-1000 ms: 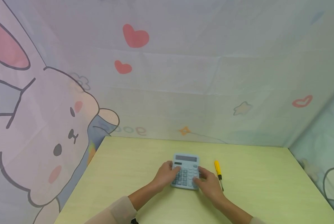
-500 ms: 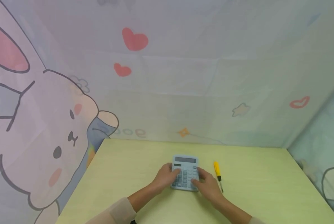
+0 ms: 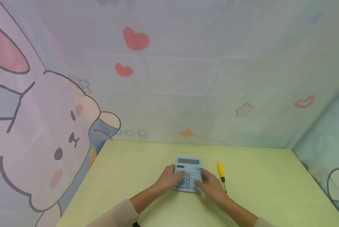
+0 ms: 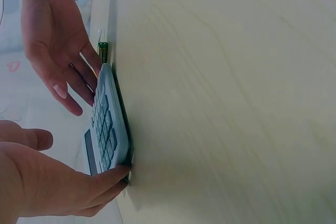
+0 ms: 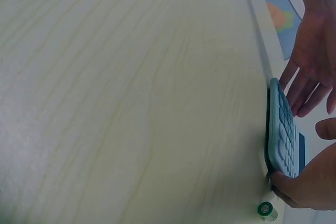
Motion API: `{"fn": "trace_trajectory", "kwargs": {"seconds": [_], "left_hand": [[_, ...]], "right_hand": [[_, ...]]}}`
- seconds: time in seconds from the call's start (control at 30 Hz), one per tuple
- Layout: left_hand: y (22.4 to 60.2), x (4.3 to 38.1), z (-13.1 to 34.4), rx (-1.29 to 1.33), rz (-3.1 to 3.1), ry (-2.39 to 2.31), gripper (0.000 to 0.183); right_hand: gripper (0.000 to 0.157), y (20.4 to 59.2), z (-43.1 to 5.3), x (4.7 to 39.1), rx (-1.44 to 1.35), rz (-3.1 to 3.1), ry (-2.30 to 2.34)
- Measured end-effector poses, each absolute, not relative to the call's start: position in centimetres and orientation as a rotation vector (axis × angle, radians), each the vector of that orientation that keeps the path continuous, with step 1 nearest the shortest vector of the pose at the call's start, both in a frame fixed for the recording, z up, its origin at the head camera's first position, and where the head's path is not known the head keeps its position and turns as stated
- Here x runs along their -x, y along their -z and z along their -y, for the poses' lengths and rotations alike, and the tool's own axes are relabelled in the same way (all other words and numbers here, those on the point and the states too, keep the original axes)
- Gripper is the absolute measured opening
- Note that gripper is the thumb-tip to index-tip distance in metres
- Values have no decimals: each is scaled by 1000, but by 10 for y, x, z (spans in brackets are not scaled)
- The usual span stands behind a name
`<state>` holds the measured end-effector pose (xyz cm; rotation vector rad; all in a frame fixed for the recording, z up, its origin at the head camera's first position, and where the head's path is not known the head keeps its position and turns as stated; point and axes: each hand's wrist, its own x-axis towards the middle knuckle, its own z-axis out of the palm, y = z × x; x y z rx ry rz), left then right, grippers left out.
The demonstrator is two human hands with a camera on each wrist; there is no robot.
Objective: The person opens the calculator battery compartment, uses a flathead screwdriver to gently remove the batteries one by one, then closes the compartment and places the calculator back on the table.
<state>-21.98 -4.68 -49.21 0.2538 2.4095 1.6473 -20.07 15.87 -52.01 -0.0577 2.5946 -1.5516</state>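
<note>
A light blue calculator (image 3: 187,175) lies face up on the table, its display at the far end. My left hand (image 3: 169,178) rests along its left side, fingers touching the edge, as the left wrist view shows. Its thumb is raised above the keys. Along the opposite edge my right hand (image 3: 213,187) sits with extended fingers against the side; its thumb (image 4: 60,92) hovers over the keys without pressing them. To the right of that hand lies a screwdriver (image 3: 221,172) with a yellow handle. A small green cylinder (image 5: 266,210), apparently a battery, stands or lies beside the right hand.
The pale yellow-green table (image 3: 135,160) meets a printed cloth backdrop (image 3: 172,78) at its far edge. Another cloth (image 3: 331,157) hangs at the right. Something small and black (image 3: 136,224) shows near the left sleeve.
The head view has shifted slightly. Both hands and the calculator hold nearly the same positions.
</note>
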Motion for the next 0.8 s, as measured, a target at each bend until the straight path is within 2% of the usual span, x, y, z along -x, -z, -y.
{"fn": "trace_trajectory", "kwargs": {"seconds": [0.43, 0.8], "left_hand": [[488, 217, 55, -336, -2298, -1726, 34], [483, 223, 62, -433, -2339, -1516, 40]], "right_hand": [[67, 517, -158, 196, 103, -2533, 1627], [67, 512, -170, 196, 134, -2474, 1631]]}}
